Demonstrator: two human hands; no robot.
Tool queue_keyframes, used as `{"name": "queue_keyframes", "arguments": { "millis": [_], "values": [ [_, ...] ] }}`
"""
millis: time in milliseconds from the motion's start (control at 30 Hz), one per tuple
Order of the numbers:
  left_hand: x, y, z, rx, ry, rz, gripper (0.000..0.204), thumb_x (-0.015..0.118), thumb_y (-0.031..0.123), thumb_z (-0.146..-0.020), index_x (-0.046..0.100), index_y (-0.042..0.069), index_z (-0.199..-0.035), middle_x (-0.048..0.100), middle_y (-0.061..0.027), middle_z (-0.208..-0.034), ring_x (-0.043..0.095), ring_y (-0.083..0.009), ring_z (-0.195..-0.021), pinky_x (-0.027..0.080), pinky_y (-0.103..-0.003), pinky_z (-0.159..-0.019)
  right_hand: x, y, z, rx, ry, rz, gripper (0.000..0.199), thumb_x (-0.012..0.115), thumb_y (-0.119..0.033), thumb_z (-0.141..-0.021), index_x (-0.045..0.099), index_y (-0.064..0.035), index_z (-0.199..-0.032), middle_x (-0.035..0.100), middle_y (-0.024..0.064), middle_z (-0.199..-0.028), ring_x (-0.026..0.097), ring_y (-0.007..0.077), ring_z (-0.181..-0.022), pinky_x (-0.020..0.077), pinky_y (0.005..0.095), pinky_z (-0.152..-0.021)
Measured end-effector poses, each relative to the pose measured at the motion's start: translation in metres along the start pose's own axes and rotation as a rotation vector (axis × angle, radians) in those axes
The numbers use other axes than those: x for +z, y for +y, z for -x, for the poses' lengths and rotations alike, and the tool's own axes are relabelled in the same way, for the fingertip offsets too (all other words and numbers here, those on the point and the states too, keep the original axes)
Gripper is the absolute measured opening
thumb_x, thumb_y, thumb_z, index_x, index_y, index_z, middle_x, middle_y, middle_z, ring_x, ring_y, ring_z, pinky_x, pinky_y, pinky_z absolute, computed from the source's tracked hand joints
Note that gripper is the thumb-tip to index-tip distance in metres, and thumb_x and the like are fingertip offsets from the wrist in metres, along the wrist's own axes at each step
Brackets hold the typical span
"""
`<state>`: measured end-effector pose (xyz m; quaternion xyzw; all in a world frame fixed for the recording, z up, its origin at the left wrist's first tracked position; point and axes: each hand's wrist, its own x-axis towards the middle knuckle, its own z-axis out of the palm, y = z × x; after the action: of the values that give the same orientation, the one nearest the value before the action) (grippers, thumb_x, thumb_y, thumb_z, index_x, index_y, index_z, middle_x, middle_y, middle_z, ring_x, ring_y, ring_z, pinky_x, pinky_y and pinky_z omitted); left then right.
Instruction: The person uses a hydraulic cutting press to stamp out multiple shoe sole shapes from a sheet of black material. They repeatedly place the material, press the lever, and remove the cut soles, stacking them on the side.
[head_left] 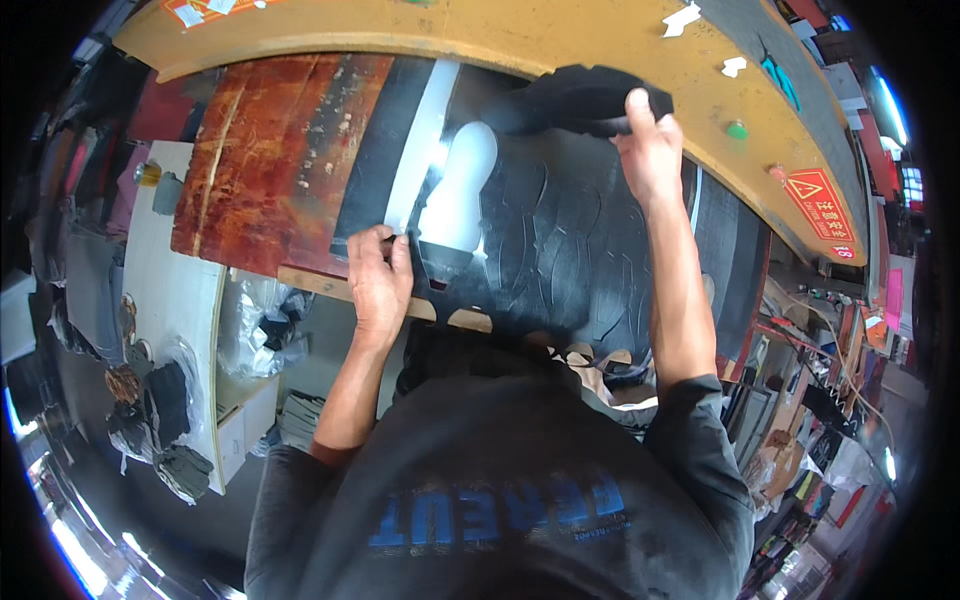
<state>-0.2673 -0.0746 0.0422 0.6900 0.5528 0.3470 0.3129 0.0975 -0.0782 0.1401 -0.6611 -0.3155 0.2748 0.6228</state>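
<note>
A black sheet [560, 235] scored with several curved, sole-like outlines lies on the board in front of me. Near its left side is a pale, shiny sole-shaped area [462, 190]; I cannot tell if it is an opening or a separate piece. My left hand [378, 280] is closed, thumb and forefinger pinching the sheet's edge beside that area. Over the far part of the sheet, my right hand [652, 150] grips the right end of a black sole-shaped piece [580, 100], thumb on top. Its left end is blurred, and whether it is one layer or several is unclear.
A yellow machine beam [420, 28] with warning stickers curves across the far side and down the right. Worn reddish board [275, 160] shows on the left. Beyond it stands a pale side table [180, 240] with plastic wrapping [255, 330] nearby. Stacked materials crowd the right.
</note>
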Motion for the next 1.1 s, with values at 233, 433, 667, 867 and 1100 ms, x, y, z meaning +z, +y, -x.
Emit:
{"name": "queue_keyframes", "arguments": {
  "millis": [233,433,667,867,1100],
  "values": [
    [0.059,-0.020,0.036,0.229,-0.382,0.297,0.032,0.077,0.011,-0.097,0.057,-0.001,-0.075,0.056,-0.0134,-0.071,0.057,-0.0270,-0.069,0.047,-0.042,-0.063,-0.003,0.004,-0.076,-0.022,0.119,-0.166,0.043,0.065,-0.038,-0.109,0.060,0.0025,-0.122,0.072,0.0116,-0.100,0.074,0.0240,-0.087,0.0571,0.0344,-0.073],
    [0.070,-0.034,0.027,-0.004,-0.319,0.133,0.030,0.071,0.025,-0.102,0.069,-0.002,-0.088,0.067,-0.0176,-0.076,0.062,-0.0259,-0.067,0.051,-0.040,-0.068,-0.045,-0.016,-0.025,-0.200,0.095,0.567,0.042,0.061,-0.040,-0.110,0.072,0.0006,-0.105,0.067,0.0025,-0.085,0.061,0.0144,-0.075,0.0480,0.0347,-0.066],
    [0.067,-0.016,-0.029,-0.826,-1.021,0.452,0.038,0.077,0.043,-0.099,0.059,0.018,-0.076,0.045,0.0077,-0.061,0.039,-0.0069,-0.051,0.028,-0.024,-0.044,0.007,0.098,0.142,-0.516,-1.005,1.021,0.059,0.077,-0.017,-0.086,0.066,-0.0107,-0.144,0.058,0.0109,-0.157,0.044,0.0311,-0.155,0.0289,0.0531,-0.132],
    [0.074,-0.027,-0.049,-1.175,-1.236,0.908,0.045,0.066,0.046,-0.107,0.058,0.017,-0.074,0.046,0.0079,-0.058,0.040,-0.0060,-0.045,0.031,-0.023,-0.039,-0.007,0.135,0.163,-0.567,-0.908,0.851,0.071,0.083,-0.023,-0.085,0.060,-0.0119,-0.151,0.054,0.0116,-0.162,0.041,0.0331,-0.157,0.0266,0.0548,-0.132],
    [0.080,-0.002,0.028,-0.619,-0.602,0.650,0.057,0.058,0.047,-0.111,0.063,0.003,-0.076,0.075,-0.0177,-0.119,0.073,-0.0199,-0.107,0.067,-0.036,-0.080,-0.010,0.075,0.067,0.111,-0.031,0.206,0.038,0.063,-0.038,-0.109,0.069,-0.0035,-0.097,0.059,0.0021,-0.072,0.053,0.0135,-0.061,0.0445,0.0370,-0.056]
  ]
}}
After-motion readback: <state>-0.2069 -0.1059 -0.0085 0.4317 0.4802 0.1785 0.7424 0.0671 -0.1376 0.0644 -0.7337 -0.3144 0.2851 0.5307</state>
